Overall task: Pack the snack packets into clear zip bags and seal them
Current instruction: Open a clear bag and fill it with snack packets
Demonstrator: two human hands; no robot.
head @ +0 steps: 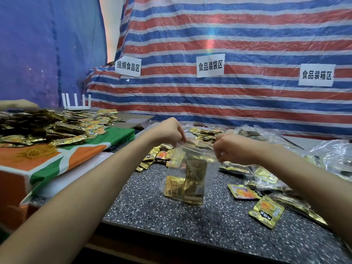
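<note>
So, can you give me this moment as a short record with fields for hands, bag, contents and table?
left hand: pinches top edge of the clear zip bag
right hand: pinches the same edge, other end
bag: hangs upright over the speckled table
contents: gold snack packets, low in the bag
seal: cannot tell
table: loose packets lie right of the bag
left side: packet pile and yellow rubber bands on orange-green cloth

A makeshift food-packing workshop: striped tarp (228, 35) serves as the wall, and paper signs (210, 66) taped to it mark work zones (bundling, bagging, boxing). Gold snack packets (47, 126) lie heaped on a speckled counter (190, 225), with rubber bands (36, 153) and clear bags (333, 155) nearby.
</note>
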